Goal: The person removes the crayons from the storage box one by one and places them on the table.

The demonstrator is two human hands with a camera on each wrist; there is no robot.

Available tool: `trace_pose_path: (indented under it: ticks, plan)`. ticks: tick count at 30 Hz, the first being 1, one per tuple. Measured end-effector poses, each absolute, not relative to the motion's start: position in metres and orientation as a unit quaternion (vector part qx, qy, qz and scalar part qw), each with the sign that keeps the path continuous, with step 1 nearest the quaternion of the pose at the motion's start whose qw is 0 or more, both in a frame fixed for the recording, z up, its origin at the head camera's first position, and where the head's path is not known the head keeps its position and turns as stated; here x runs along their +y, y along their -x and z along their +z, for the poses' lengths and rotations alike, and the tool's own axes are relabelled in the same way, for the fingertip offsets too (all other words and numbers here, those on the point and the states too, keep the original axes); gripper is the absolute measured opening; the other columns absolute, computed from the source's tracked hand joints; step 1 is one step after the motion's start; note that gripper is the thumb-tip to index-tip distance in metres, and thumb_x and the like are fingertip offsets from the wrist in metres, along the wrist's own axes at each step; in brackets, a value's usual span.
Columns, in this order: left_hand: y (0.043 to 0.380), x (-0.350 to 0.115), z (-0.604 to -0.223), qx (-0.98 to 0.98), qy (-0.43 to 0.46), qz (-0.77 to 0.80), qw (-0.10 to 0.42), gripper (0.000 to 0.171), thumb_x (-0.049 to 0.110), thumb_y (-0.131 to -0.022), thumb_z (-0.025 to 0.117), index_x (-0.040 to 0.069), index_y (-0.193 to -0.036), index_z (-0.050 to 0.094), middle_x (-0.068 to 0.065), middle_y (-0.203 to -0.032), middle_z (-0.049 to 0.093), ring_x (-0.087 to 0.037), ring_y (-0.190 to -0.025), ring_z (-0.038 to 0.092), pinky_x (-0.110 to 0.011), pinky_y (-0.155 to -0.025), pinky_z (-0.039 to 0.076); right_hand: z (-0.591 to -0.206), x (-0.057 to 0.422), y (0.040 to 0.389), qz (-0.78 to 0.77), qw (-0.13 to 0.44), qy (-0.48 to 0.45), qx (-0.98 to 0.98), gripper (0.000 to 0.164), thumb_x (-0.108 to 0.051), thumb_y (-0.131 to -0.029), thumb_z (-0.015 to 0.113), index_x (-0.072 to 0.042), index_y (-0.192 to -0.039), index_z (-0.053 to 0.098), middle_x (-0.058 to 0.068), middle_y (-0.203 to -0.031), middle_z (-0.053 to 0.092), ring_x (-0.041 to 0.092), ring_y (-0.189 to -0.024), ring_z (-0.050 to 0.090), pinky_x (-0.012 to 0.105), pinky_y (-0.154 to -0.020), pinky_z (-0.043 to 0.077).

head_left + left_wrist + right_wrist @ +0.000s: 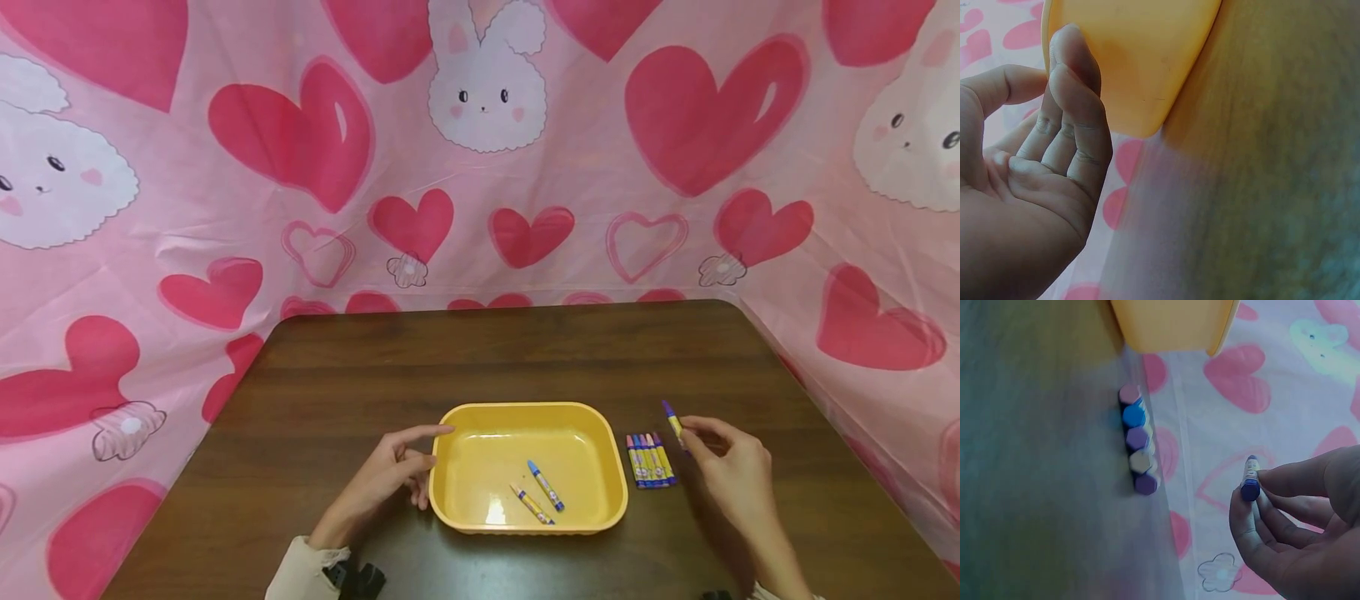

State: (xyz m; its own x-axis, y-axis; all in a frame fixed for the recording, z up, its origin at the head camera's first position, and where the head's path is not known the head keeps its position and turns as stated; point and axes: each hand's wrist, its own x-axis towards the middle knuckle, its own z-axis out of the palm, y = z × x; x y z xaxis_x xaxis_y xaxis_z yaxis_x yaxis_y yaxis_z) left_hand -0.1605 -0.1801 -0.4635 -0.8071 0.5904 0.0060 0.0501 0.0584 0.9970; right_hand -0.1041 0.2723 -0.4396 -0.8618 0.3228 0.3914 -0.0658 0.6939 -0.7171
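Note:
My left hand (386, 471) holds the left side of a yellow plastic tray (618, 492); in the left wrist view its fingertips meet the tray's rim and outer wall. Two crayons lie inside the tray, a blue one (546, 486) and a pale orange one (532, 505). To the tray's right, my right hand (735, 475) pinches a purple crayon (675, 425) between thumb and fingers, lifted off the table with its tip slanting up and left. Just left of that hand, several crayons (650, 462) lie side by side in a row.
A dark wooden table (480, 358) carries everything. Pink cloth (465, 183) with hearts and rabbits hangs behind it and along both sides. The crayon row sits close to the tray's right wall.

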Motion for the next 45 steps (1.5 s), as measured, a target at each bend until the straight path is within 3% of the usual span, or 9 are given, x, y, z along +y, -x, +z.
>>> trace_pose_path:
  ticks: [11, 21, 27, 31, 35, 40, 45]
  plan:
    - [0.160, -0.179, -0.462, 0.691, -0.239, 0.650, 0.206, 0.044, 0.003, -0.101, 0.053, -0.004, -0.144, 0.047, -0.034, -0.067, 0.058, -0.017, -0.049, 0.063, -0.026, -0.049, 0.054, -0.452, 0.284, 0.099, 0.360, 0.179, 0.104, -0.910, 0.016, -0.013, -0.090, 0.073, -0.004, -0.102, 0.077, 0.008, -0.088, 0.076, -0.012, -0.072, 0.058, 0.023, -0.074, 0.039]
    - [0.160, -0.180, -0.462, 0.693, -0.242, 0.650, 0.196, 0.043, 0.001, -0.101, 0.052, -0.007, -0.143, 0.046, -0.029, -0.065, 0.061, -0.017, -0.048, 0.063, -0.027, -0.047, 0.054, -0.462, 0.289, 0.105, 0.349, 0.193, 0.121, -0.909, 0.013, -0.010, -0.088, 0.073, -0.003, -0.099, 0.077, 0.008, -0.084, 0.076, -0.013, -0.067, 0.055, 0.038, -0.081, 0.039]
    - [0.159, -0.180, -0.461, 0.690, -0.247, 0.650, 0.200, 0.044, 0.001, -0.101, 0.051, -0.007, -0.144, 0.045, -0.035, -0.066, 0.057, -0.015, -0.049, 0.063, -0.025, -0.048, 0.053, -0.464, 0.286, 0.106, 0.351, 0.202, 0.144, -0.903, 0.012, -0.009, -0.086, 0.074, -0.006, -0.097, 0.077, 0.007, -0.085, 0.076, -0.013, -0.067, 0.055, 0.031, -0.078, 0.038]
    - [0.159, -0.179, -0.462, 0.691, -0.248, 0.649, 0.200, 0.043, 0.001, -0.101, 0.051, -0.007, -0.143, 0.045, -0.036, -0.066, 0.057, -0.016, -0.049, 0.063, -0.026, -0.048, 0.054, -0.466, 0.286, 0.104, 0.350, 0.188, 0.137, -0.908, 0.013, -0.010, -0.086, 0.075, -0.005, -0.098, 0.076, 0.008, -0.085, 0.075, -0.010, -0.068, 0.056, 0.038, -0.080, 0.041]
    - [0.160, -0.180, -0.463, 0.695, -0.243, 0.646, 0.201, 0.043, 0.002, -0.101, 0.052, -0.006, -0.143, 0.046, -0.031, -0.065, 0.060, -0.018, -0.048, 0.063, -0.027, -0.048, 0.054, -0.469, 0.286, 0.104, 0.347, 0.167, 0.102, -0.917, 0.013, -0.008, -0.085, 0.076, -0.005, -0.097, 0.076, 0.006, -0.083, 0.075, -0.003, -0.071, 0.060, 0.048, -0.083, 0.043]
    - [0.160, -0.180, -0.465, 0.698, -0.236, 0.644, 0.203, 0.044, 0.003, -0.101, 0.053, -0.004, -0.144, 0.047, -0.019, -0.064, 0.065, -0.019, -0.048, 0.063, -0.028, -0.047, 0.054, -0.470, 0.284, 0.103, 0.338, 0.155, 0.070, -0.926, 0.012, -0.006, -0.083, 0.076, -0.006, -0.095, 0.077, 0.003, -0.081, 0.074, 0.007, -0.073, 0.066, 0.054, -0.082, 0.047]
    - [0.160, -0.181, -0.465, 0.694, -0.245, 0.646, 0.203, 0.044, 0.004, -0.102, 0.051, -0.004, -0.145, 0.046, -0.016, -0.064, 0.065, -0.016, -0.050, 0.063, -0.028, -0.047, 0.054, -0.467, 0.282, 0.102, 0.337, 0.143, 0.064, -0.928, 0.012, -0.005, -0.083, 0.077, -0.005, -0.095, 0.077, 0.003, -0.081, 0.074, 0.010, -0.071, 0.067, 0.056, -0.082, 0.050]
